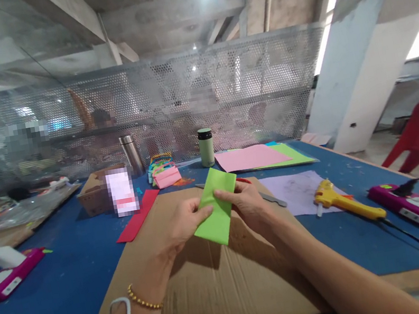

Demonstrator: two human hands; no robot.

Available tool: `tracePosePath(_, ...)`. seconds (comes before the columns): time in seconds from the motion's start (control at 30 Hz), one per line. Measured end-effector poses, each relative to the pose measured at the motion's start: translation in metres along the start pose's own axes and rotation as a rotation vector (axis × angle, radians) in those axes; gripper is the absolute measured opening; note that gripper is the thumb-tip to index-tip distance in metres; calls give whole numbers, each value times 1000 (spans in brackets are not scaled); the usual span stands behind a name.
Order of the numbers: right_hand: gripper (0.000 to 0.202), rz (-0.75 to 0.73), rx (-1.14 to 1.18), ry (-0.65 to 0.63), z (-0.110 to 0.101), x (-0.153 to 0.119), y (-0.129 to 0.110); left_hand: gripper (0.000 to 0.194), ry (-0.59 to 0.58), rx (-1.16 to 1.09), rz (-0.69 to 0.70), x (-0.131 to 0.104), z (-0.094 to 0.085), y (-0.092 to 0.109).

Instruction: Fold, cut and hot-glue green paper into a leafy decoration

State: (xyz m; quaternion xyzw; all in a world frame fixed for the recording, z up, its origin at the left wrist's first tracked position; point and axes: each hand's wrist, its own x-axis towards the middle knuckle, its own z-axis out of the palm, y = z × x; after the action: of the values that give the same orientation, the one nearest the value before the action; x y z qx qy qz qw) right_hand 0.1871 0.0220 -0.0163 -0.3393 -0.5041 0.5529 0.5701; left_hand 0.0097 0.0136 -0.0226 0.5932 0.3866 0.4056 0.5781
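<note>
A bright green folded piece [218, 209] is held up above a brown cardboard sheet [218, 305]. My left hand [188, 222] grips its left edge, thumb on the front face and fingers behind. On its right side my right hand [244, 199] pinches it the same way, thumb on the front. Scissors with red handles [243, 180] lie behind the green piece, partly hidden by it and by my right hand. A grey metal blade-like tool [275, 199] rests just right of my right hand. Left of the cardboard lies a red strip [139, 217].
Pink and green sheets [253, 157], a green bottle [206, 148], a steel flask [132, 155], small coloured bags [166, 175] and a cardboard box [95, 192] stand farther back. A yellow glue gun [347, 201] lies right, near a purple power strip [418, 205]; another [8, 276] is left.
</note>
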Motion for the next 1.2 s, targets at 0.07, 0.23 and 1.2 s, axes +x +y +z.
tracePosePath(0.07, 31, -12, -19, 4, 0, 0, 1, 56, -4, -16, -18, 0, 2, -1)
tracePosePath(0.23, 36, 15, 24, 1, 6, -2, 4, 59, 6, -56, 8, 3, 2, -6)
tracePosePath(1.2, 23, -123, -485, 0, 10, 7, 47, 18, 588, 620, 361, 12, -3, -4)
